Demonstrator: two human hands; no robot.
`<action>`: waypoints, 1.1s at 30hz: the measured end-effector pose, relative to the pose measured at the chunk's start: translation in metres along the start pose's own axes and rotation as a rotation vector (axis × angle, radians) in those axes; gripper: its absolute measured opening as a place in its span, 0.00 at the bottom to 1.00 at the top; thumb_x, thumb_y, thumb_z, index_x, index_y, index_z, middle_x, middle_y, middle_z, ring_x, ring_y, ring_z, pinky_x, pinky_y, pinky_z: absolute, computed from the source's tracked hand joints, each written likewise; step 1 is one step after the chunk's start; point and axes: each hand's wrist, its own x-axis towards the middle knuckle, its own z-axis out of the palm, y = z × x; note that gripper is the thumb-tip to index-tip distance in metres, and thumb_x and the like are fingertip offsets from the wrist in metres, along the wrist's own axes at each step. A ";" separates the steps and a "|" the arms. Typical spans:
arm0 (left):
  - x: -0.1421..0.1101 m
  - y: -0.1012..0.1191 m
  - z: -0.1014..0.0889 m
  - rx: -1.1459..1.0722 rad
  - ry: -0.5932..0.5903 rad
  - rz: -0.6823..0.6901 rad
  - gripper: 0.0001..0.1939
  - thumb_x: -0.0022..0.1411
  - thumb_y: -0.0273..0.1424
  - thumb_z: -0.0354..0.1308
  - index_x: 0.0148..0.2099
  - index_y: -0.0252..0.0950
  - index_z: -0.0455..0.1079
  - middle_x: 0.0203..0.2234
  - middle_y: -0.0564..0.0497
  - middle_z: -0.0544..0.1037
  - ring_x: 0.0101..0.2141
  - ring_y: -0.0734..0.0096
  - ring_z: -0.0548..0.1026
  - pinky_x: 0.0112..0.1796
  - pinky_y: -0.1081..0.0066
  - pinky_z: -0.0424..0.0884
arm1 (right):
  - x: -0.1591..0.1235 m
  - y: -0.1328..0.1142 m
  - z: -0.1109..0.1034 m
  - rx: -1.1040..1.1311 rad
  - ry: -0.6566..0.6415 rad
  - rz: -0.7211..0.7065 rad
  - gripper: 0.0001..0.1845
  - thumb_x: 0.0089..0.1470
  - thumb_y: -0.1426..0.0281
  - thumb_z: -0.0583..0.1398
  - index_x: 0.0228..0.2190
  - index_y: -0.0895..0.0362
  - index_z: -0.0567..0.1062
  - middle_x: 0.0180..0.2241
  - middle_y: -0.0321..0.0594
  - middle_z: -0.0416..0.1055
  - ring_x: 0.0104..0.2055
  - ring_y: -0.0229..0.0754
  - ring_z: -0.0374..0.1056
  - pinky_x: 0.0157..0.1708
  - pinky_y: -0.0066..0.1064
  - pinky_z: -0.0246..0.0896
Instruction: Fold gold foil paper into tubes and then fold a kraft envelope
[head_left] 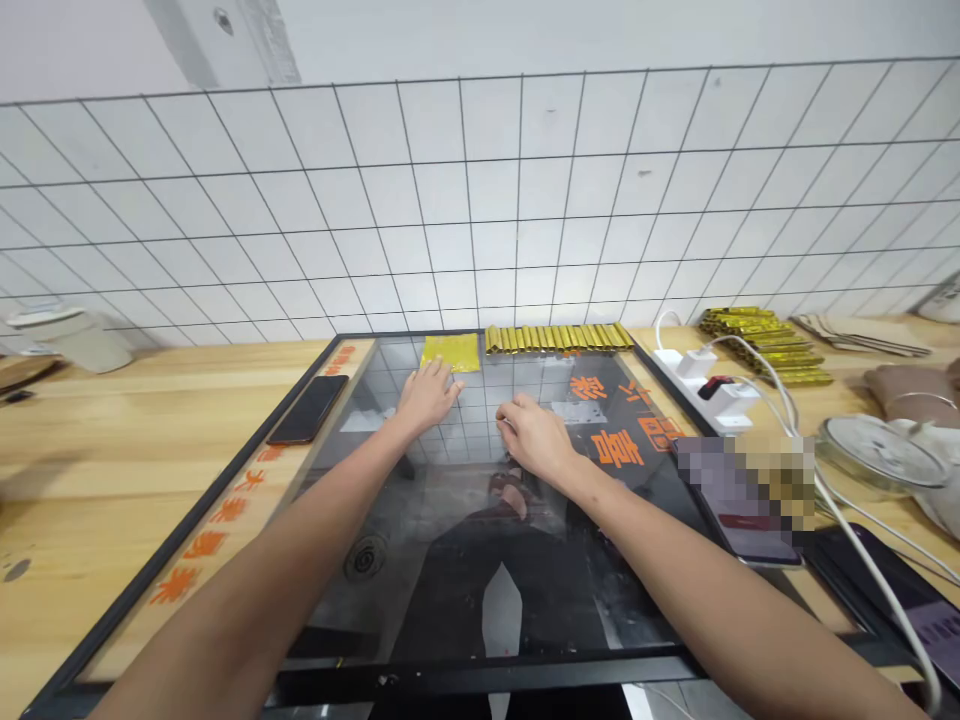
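Note:
My left hand (433, 394) reaches to the back of the dark glass panel (450, 480). Its fingers are stretched out, with the fingertips over the near edge of a flat, shiny gold foil sheet (452, 351); whether it is one sheet or a stack I cannot tell. My right hand (536, 436) is to the right and nearer to me, above the glass. Its fingers are curled in, and nothing shows in them. A row of rolled gold foil tubes (559, 339) lies along the panel's back edge, right of the sheet.
A phone (309, 410) lies on the panel's left border. On the right are a white power strip (701, 390) with cables, a heap of gold foil tubes (765, 345), a round clear-lidded container (881, 452) and more phones. A tiled wall (487, 200) rises behind.

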 end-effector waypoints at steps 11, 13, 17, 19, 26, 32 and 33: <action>-0.038 0.010 -0.008 0.129 -0.012 -0.020 0.20 0.78 0.41 0.48 0.58 0.36 0.75 0.57 0.37 0.79 0.58 0.49 0.75 0.61 0.52 0.68 | 0.000 0.002 -0.001 0.024 0.001 -0.002 0.14 0.72 0.65 0.55 0.49 0.51 0.81 0.50 0.44 0.77 0.44 0.47 0.77 0.39 0.35 0.62; -0.048 0.017 -0.011 0.143 0.001 -0.019 0.20 0.78 0.41 0.48 0.56 0.36 0.77 0.53 0.36 0.80 0.56 0.46 0.76 0.60 0.51 0.69 | 0.001 0.003 0.000 0.025 0.002 -0.004 0.14 0.72 0.65 0.55 0.49 0.51 0.81 0.50 0.45 0.77 0.44 0.47 0.76 0.38 0.34 0.62; -0.065 0.029 -0.016 0.137 -0.008 0.030 0.20 0.77 0.39 0.48 0.49 0.36 0.80 0.49 0.36 0.79 0.53 0.44 0.76 0.55 0.51 0.71 | 0.002 0.006 0.000 0.035 -0.001 -0.006 0.14 0.72 0.65 0.56 0.49 0.51 0.81 0.50 0.44 0.77 0.44 0.46 0.76 0.38 0.34 0.61; -0.070 0.034 -0.018 0.116 -0.015 0.058 0.20 0.77 0.36 0.47 0.45 0.36 0.80 0.47 0.36 0.79 0.52 0.44 0.76 0.53 0.51 0.72 | 0.002 0.007 -0.001 0.041 -0.003 0.002 0.13 0.72 0.65 0.57 0.47 0.51 0.82 0.48 0.43 0.78 0.44 0.46 0.76 0.38 0.33 0.61; -0.074 0.038 -0.019 -0.006 -0.059 0.168 0.11 0.75 0.31 0.51 0.45 0.38 0.76 0.46 0.42 0.80 0.49 0.52 0.78 0.50 0.57 0.74 | 0.005 0.008 -0.004 0.061 0.017 0.036 0.12 0.71 0.66 0.58 0.44 0.49 0.82 0.45 0.40 0.81 0.45 0.45 0.76 0.38 0.32 0.60; -0.074 0.043 -0.019 -0.037 -0.086 0.220 0.13 0.75 0.33 0.51 0.47 0.39 0.78 0.47 0.42 0.81 0.51 0.49 0.77 0.53 0.54 0.72 | 0.004 0.007 -0.002 0.084 0.046 0.048 0.13 0.71 0.65 0.58 0.49 0.50 0.81 0.49 0.41 0.81 0.47 0.46 0.76 0.41 0.33 0.62; -0.074 0.043 -0.018 -0.044 -0.088 0.224 0.14 0.75 0.33 0.51 0.47 0.39 0.78 0.47 0.42 0.82 0.51 0.49 0.77 0.53 0.54 0.72 | 0.003 0.007 -0.001 0.086 0.048 0.049 0.13 0.71 0.65 0.58 0.49 0.50 0.81 0.49 0.41 0.81 0.47 0.46 0.76 0.41 0.33 0.62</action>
